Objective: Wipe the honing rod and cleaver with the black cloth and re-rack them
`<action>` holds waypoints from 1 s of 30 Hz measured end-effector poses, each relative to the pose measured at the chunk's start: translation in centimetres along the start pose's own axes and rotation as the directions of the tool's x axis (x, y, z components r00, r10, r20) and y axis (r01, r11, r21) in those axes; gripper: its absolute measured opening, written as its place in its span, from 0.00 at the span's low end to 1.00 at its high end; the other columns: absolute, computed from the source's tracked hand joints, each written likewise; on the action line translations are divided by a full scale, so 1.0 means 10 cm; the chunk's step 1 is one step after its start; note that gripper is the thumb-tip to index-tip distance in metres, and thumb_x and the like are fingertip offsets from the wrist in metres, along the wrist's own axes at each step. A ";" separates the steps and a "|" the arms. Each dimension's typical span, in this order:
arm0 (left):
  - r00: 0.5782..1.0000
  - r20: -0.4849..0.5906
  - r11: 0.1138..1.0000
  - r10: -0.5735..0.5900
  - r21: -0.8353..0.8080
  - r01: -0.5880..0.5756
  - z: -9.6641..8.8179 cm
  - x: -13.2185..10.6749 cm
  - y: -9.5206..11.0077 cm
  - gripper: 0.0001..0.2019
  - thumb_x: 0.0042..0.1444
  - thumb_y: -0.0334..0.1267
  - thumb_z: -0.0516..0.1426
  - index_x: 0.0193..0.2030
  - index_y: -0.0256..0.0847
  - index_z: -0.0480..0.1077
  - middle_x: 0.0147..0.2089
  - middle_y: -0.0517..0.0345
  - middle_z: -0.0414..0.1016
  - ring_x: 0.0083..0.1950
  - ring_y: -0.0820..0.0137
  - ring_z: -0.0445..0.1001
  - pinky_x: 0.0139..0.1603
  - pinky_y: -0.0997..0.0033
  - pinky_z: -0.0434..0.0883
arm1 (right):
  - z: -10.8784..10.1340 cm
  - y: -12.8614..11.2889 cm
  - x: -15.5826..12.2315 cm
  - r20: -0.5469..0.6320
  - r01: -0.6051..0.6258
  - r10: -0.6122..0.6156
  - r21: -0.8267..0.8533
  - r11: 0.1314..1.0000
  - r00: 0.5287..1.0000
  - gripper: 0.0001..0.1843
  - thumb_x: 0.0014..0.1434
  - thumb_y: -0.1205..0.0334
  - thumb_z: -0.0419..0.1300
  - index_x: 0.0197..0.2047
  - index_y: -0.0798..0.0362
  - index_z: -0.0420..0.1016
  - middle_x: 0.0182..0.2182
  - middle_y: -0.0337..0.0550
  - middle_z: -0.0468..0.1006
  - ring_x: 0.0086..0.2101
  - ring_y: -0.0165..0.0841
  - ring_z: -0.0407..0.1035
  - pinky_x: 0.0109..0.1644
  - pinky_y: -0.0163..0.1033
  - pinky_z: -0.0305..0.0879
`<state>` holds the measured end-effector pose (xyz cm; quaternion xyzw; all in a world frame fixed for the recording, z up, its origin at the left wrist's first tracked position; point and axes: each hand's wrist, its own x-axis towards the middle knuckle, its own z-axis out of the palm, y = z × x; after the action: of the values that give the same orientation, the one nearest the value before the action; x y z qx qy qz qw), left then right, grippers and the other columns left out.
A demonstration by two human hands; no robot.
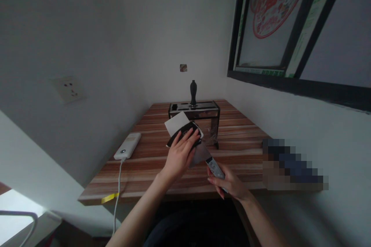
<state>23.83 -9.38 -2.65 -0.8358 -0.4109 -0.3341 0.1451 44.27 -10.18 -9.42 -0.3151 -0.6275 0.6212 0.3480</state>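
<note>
My right hand (230, 181) is closed around the grey patterned handle of a broad-bladed knife (215, 168), near the table's front edge. Its wide blade slants up and to the left. Across the middle of the blade lies a black cloth (182, 134) with a pale mark and a whitish edge. My left hand (181, 154) presses this cloth against the blade, fingers together over it, the thumb partly hidden. Beyond the cloth a pale rectangular end (176, 122) sticks out, in line with the blade. Just behind stands a knife block (216, 117) with a black-handled tool (193, 92) upright in it.
A wood-striped table (139, 179) fills the corner between walls. On its left lies a white power bank (128, 146) with a cable (117, 193) hanging over the front edge. Yellow tape (109, 198) is on that edge. A blurred-out dark object (292, 164) lies at right.
</note>
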 end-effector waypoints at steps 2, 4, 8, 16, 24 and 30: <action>0.999 0.023 0.999 0.026 -0.024 -0.026 0.04 -0.05 0.10 0.22 0.62 0.29 0.45 0.64 0.40 0.55 0.65 0.50 0.62 0.69 0.66 0.53 0.68 0.53 0.50 | 0.00 0.01 0.00 -0.019 -0.006 0.006 0.003 1.000 1.000 0.19 0.50 0.50 0.64 0.36 0.54 0.64 0.15 0.28 0.64 0.11 0.22 0.58 0.13 0.27 0.58; 0.997 0.054 0.997 0.062 -0.052 -0.059 0.08 -0.11 0.20 0.22 0.62 0.29 0.45 0.63 0.39 0.56 0.64 0.50 0.62 0.68 0.67 0.54 0.67 0.55 0.52 | 0.00 0.02 0.01 -0.038 -0.002 0.003 0.011 1.000 0.999 0.20 0.49 0.50 0.65 0.37 0.54 0.64 0.17 0.28 0.65 0.11 0.22 0.59 0.13 0.28 0.59; 0.984 0.132 0.989 0.119 -0.107 -0.106 0.13 -0.23 0.35 0.21 0.63 0.32 0.47 0.62 0.39 0.57 0.65 0.51 0.62 0.68 0.69 0.54 0.67 0.58 0.54 | -0.01 0.06 0.02 -0.046 0.030 -0.030 0.011 0.999 0.999 0.20 0.49 0.50 0.64 0.38 0.55 0.64 0.15 0.28 0.66 0.11 0.23 0.59 0.13 0.28 0.58; 0.980 0.172 0.987 0.097 -0.140 -0.073 0.13 -0.28 0.39 0.20 0.64 0.33 0.46 0.63 0.39 0.55 0.66 0.51 0.60 0.69 0.68 0.52 0.68 0.58 0.52 | -0.02 0.07 0.02 -0.035 0.028 -0.029 -0.028 0.999 0.999 0.19 0.50 0.51 0.63 0.38 0.55 0.64 0.12 0.29 0.66 0.10 0.25 0.59 0.13 0.28 0.57; 0.977 0.183 0.984 0.106 -0.158 -0.078 0.12 -0.26 0.37 0.21 0.64 0.32 0.46 0.64 0.39 0.54 0.66 0.52 0.59 0.69 0.69 0.51 0.68 0.58 0.50 | -0.01 0.08 0.03 -0.044 0.018 -0.018 -0.006 1.000 0.999 0.19 0.50 0.51 0.63 0.38 0.55 0.64 0.12 0.28 0.65 0.10 0.24 0.59 0.12 0.28 0.57; 0.984 0.141 0.986 0.110 -0.143 -0.089 0.10 -0.22 0.28 0.21 0.62 0.30 0.46 0.63 0.39 0.56 0.65 0.51 0.61 0.68 0.69 0.53 0.68 0.58 0.51 | 0.01 0.01 0.02 -0.052 0.028 -0.027 0.011 1.000 0.998 0.20 0.48 0.50 0.65 0.36 0.55 0.65 0.14 0.28 0.64 0.11 0.22 0.58 0.12 0.27 0.57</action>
<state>25.53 -11.91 -4.82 -0.8858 -0.3544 -0.2905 0.0730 44.13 -10.08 -9.51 -0.3206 -0.6189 0.6114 0.3746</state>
